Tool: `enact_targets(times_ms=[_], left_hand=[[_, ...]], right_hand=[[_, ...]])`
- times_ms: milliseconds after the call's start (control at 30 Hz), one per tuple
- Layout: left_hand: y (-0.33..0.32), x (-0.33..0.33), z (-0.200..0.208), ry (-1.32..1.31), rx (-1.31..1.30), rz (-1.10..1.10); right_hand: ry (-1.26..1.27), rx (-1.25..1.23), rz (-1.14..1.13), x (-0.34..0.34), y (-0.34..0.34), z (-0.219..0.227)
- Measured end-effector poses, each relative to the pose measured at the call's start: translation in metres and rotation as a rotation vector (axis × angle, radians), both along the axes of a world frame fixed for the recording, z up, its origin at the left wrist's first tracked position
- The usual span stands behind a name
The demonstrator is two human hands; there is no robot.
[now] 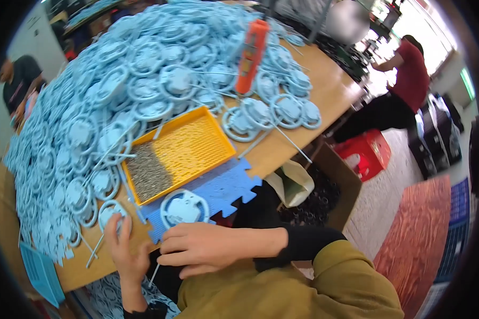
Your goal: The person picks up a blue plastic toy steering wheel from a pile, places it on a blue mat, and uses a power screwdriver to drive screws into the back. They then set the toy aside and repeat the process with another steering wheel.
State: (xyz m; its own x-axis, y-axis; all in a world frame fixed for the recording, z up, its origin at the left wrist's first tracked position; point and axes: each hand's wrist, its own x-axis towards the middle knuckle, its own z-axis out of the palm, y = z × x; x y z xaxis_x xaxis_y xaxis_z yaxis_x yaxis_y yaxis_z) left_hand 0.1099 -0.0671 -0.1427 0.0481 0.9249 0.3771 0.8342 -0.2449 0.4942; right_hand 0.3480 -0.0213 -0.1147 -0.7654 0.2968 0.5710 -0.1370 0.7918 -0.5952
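On a blue foam mat (226, 186) lies a light-blue round plastic part (182, 208) with an outer ring. My right hand (199, 247) is closed at its near edge, and a thin light-blue stem sticks out below the fingers. Left of it, my left hand (126, 252) has thumb and fingers apart, its fingertips over another light-blue ringed part (110, 211) on the table. Beyond the mat stands a yellow tray (216, 129) with many small metal screws (148, 173) gathered at its left end. An orange electric screwdriver (251, 56) hangs upright behind the tray.
A big heap of light-blue ringed parts (138, 69) covers most of the wooden table (327, 80). A teal basket (42, 274) is at the lower left. Right of the table are a cardboard box (338, 183) with dark pieces, a red stool (375, 151) and a person (410, 74). Another person (24, 80) is far left.
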Motion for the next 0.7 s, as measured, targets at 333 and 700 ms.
enact_targets(times_ms=[333, 700], left_hand=[[0.025, 0.08, 0.005, 0.248, -0.081, -0.396], [0.032, 0.09, 0.026, 0.234, -0.063, -0.434]], right_hand=[[-0.563, -0.68, -1.381, 0.244, -0.119, -0.171], [-0.809, -1.311, -1.34, 0.265, -0.265, -0.341]])
